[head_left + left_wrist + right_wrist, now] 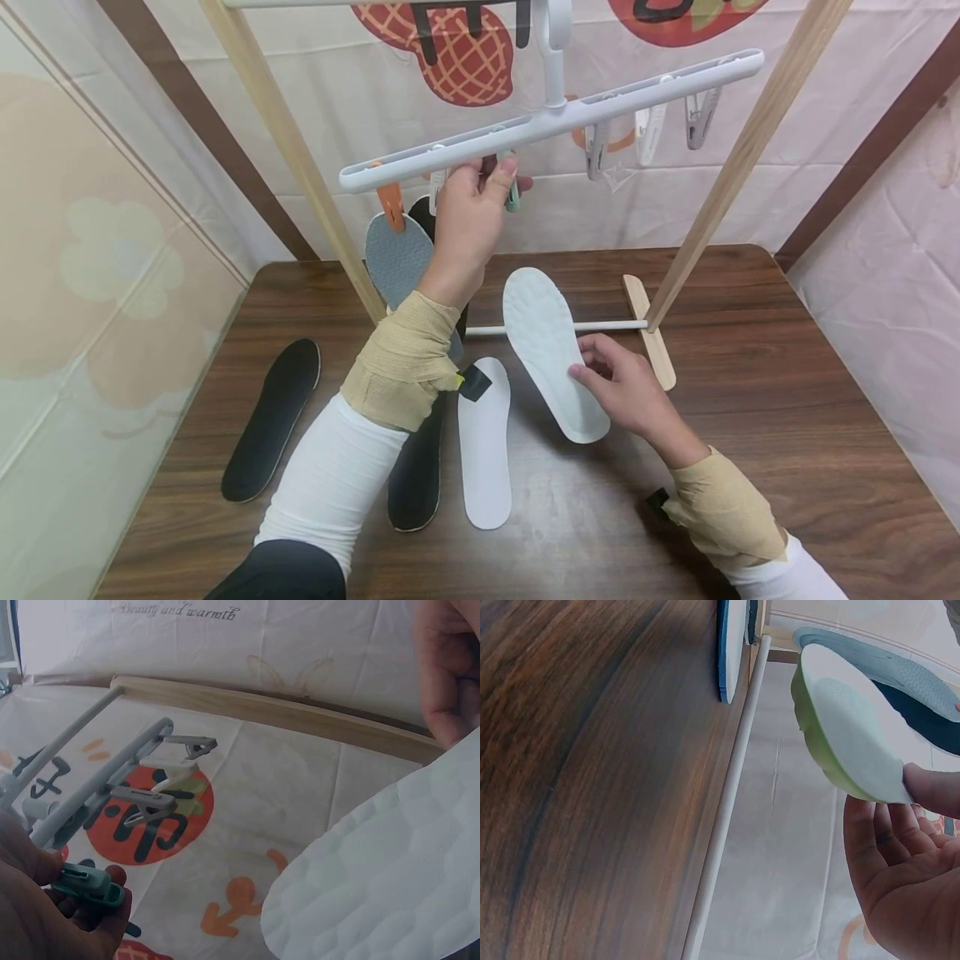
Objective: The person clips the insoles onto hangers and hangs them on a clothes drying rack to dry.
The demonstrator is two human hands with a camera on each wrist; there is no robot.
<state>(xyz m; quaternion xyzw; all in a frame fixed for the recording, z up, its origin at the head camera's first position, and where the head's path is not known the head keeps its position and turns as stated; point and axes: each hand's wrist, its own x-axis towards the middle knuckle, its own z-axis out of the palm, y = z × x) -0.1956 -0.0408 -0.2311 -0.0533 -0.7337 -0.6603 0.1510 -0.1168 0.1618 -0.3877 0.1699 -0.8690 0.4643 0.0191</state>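
Observation:
My left hand (471,225) is raised to the white clip hanger (555,121), its thumb and fingers pinching a green clip (88,885) that hangs there. Between thumb and fingers of my right hand (632,390) is the edge of a white insole (546,346), tilted above the table. Seen from the right wrist, this insole's underside is pale green. Left of my left hand, a grey insole (396,260) hangs from an orange clip (391,207). A dark insole (423,215) is partly hidden behind it.
A white insole (486,467) and a black insole (272,421) lie on the brown table (600,517). Another black insole (416,483) lies partly behind my left arm. Several grey and white clips hang at the hanger's right. A wooden rack (738,167) stands around it.

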